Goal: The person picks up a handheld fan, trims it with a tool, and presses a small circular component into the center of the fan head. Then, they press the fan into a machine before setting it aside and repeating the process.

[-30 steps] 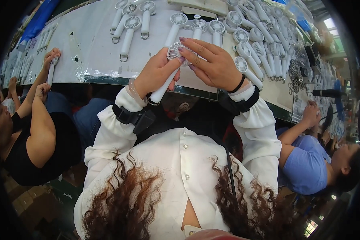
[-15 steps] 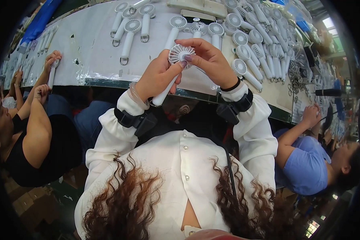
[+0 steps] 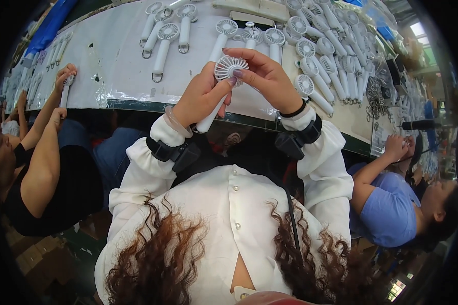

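Holding a small white fan point(image 3: 66, 90) at the far left is a co-worker in a black top point(image 3: 79, 170). Next, a few white fans with round heads and metal rings point(image 3: 168, 31) lie on a long white bench point(image 3: 122, 61) with a dark green edge.

Near that edge, the left hand point(image 3: 198, 96) is closed around the handle of a white plastic hand fan with a round slatted head point(image 3: 225, 66). This fan is up in the air. It slants: the handle points down and left, toward the person, and the head points up and right, to the right hand point(image 3: 269, 79). That hand is half open, thumb on the head and a finger by its top rim; I cannot tell if it pinches.

Farther right are a big pile of white fans point(image 3: 336, 40), tangled metal clips point(image 3: 375, 101) and a co-worker in blue point(image 3: 389, 208).

The left hand hides much of the handle, and the head's back is out of sight. What the co-worker in blue holds is too small to see.
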Demonstrator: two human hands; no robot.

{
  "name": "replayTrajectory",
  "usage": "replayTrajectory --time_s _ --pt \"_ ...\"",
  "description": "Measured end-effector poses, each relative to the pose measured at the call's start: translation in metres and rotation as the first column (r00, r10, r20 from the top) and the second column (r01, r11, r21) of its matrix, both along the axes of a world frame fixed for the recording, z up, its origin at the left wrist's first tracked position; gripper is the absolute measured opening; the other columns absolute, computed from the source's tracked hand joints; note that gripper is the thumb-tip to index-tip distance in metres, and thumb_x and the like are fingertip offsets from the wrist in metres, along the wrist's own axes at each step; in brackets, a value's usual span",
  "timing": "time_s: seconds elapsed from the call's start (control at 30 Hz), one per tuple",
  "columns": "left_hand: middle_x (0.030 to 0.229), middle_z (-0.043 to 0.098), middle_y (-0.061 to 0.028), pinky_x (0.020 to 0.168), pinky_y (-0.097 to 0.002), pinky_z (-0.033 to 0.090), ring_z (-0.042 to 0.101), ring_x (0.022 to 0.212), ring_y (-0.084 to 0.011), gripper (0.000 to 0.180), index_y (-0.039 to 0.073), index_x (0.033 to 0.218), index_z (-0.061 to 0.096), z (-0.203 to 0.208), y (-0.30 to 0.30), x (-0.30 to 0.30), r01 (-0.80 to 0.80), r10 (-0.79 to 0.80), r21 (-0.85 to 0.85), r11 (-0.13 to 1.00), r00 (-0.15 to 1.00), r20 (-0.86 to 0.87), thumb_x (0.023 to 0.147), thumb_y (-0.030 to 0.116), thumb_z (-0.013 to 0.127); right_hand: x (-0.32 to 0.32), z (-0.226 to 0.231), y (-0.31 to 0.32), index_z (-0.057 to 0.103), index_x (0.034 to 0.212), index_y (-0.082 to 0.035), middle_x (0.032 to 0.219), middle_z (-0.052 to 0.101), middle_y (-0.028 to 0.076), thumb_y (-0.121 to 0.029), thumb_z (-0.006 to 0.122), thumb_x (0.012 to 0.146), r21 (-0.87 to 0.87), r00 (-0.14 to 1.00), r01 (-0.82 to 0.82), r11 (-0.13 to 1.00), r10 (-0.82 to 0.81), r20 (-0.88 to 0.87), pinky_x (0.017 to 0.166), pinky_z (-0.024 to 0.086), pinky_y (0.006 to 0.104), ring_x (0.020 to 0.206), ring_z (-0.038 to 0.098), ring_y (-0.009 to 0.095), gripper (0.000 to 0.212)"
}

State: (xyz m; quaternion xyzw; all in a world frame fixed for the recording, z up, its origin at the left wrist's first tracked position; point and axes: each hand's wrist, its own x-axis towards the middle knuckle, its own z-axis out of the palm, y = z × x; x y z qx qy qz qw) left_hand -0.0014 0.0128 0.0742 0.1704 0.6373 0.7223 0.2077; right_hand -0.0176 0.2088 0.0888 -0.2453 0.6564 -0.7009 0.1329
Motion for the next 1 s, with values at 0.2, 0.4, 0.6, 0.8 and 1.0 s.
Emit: replayTrajectory --time_s 0.2,0.4,0.6,0.8,1.0 --pt "0.072 0.056 -0.0051 0.047 -0.0224 0.043 0.051 0.049 -0.0094 0.016 0.003 0.108 0.042 0.0 0.002 0.002 -0.034 0.029 -0.076 0.997 0.997 -0.064 0.098 0.015 0.046 -0.003 -0.001 0.004 0.05 0.133 -0.003 0.14 0.048 0.01 -0.012 0.058 0.094 -0.052 0.991 -0.053 0.997 0.059 0.123 0.101 0.041 0.0317 0.117 0.053 0.017 0.04" --pt "0.072 0.056 -0.0053 0.047 -0.023 0.043 0.052 0.05 -0.0095 0.015 0.003 0.106 0.043 0.003 0.004 0.003 -0.07 0.055 -0.158 0.985 0.994 -0.093 0.096 0.014 0.047 -0.001 -0.009 0.003 0.05 0.132 -0.002 0.139 0.048 0.01 -0.011 0.057 0.095 -0.19 0.974 -0.028 0.981 0.07 0.218 0.101 0.042 0.0318 0.117 0.053 0.017 0.039" --pt "0.069 0.058 -0.0063 0.045 -0.0247 0.045 0.056 0.047 -0.0112 0.027 -0.002 0.103 0.042 -0.005 0.004 -0.001 -0.075 0.065 -0.109 0.991 0.993 -0.1 0.092 0.019 0.054 -0.002 -0.012 0.004 0.05 0.132 -0.001 0.137 0.05 0.011 -0.009 0.055 0.096 -0.206 0.973 -0.027 0.978 0.073 0.217 0.098 0.043 0.0316 0.115 0.055 0.017 0.038" --pt "0.068 0.058 -0.0067 0.045 -0.0249 0.045 0.056 0.047 -0.0114 0.025 -0.001 0.1 0.043 -0.005 0.004 -0.003 -0.081 0.073 -0.116 0.99 0.995 -0.072 0.092 0.021 0.053 -0.004 -0.016 0.005 0.049 0.134 -0.001 0.132 0.055 0.009 -0.01 0.053 0.097 -0.262 0.965 -0.065 0.963 0.127 0.23 0.095 0.045 0.0305 0.11 0.057 0.016 0.038" --pt "0.067 0.058 -0.0064 0.045 -0.0252 0.045 0.056 0.047 -0.0117 0.026 0.0 0.097 0.043 -0.004 0.005 -0.002 -0.084 0.079 -0.112 0.99 0.996 -0.051 0.092 0.022 0.054 -0.001 -0.012 0.001 0.05 0.133 -0.001 0.13 0.056 0.009 -0.011 0.052 0.098 -0.237 0.966 -0.011 0.972 0.071 0.247 0.093 0.046 0.0301 0.108 0.057 0.015 0.037"
